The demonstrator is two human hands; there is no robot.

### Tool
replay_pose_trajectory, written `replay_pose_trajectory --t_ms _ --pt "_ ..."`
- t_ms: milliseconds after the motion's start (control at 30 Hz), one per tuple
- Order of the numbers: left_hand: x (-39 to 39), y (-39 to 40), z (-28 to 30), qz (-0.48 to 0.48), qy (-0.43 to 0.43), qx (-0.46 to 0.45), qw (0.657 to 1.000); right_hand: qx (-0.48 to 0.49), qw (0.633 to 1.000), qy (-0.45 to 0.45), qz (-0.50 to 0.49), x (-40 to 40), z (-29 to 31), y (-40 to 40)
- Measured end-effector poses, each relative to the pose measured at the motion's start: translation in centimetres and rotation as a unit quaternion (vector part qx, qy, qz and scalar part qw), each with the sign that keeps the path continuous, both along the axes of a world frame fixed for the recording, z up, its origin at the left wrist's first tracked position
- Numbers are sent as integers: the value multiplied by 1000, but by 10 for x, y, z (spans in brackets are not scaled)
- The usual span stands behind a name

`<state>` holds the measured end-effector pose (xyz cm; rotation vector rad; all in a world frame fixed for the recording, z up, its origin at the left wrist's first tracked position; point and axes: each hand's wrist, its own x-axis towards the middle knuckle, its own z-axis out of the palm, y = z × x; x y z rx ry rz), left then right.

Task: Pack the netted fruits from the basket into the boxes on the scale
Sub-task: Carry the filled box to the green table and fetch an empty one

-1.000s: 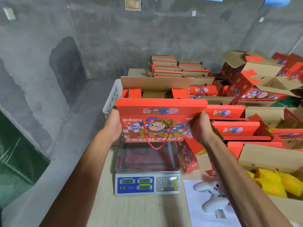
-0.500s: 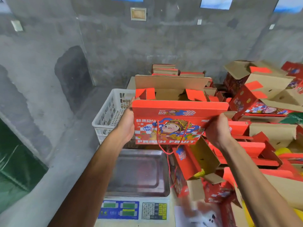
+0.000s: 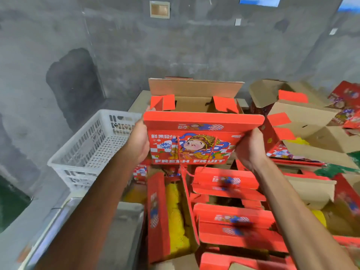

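Two bare forearms reach in from the bottom edge, with no sleeves showing anywhere along them. The left hand (image 3: 139,140) and right hand (image 3: 250,148) wear no gloves, rings, watch or wristband on the sides visible.

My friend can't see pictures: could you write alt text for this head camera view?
Two hands, left hand and right hand, hold an open red fruit box up over more red boxes. A white basket stands left; a metal scale tray lies below.
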<state>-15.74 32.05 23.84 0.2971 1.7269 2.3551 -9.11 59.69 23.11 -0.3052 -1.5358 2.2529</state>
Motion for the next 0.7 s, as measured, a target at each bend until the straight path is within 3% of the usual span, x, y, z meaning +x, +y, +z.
replay_pose_trajectory --t_ms 233,367,500,600,700 --pt "-62 80 -3 -29 9 -17 999 -38 999 12 9 -44 -1 77" --pt "-98 116 -9 -29 10 -2 1000 12 998 -28 -63 -72 -8 116" --pt "-126 144 -26 -48 -6 -12 999 -32 999 15 -16 -88 -14 133" --pt "-137 161 -40 -48 -12 -21 999 -3 999 -26 -39 -99 -37 155" --pt "-149 173 -55 -52 -19 -23 998 32 985 -118 -124 -106 -61 173"
